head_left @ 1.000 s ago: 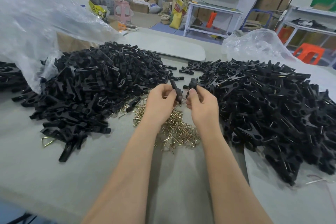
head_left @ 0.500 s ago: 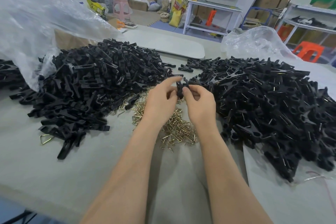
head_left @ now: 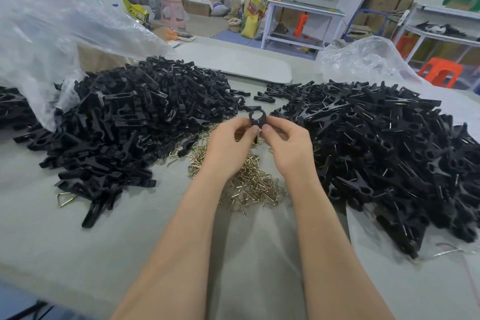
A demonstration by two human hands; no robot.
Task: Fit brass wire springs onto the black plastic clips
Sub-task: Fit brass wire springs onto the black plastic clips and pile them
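While raised over brass springs (head_left: pixel 249 182), black clip (head_left: pixel 257 115) clamped betw. left grip (head_left: pixel 228 147) & right grip (head_left: pixel 288 147); hemmed by left pile (head_left: pixel 145 122) & right pile (head_left: pixel 376 143); bare surface (head_left: pixel 78 241) toward near edge.

Black clip (head_left: pixel 256 117) held upright, brass springs (head_left: pixel 250 180) heaped beneath

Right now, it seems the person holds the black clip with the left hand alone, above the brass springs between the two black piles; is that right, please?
Not quite: the head view shows both the left hand and the right hand pinching the black clip. It is indeed above the brass springs, between the left pile and the right pile.
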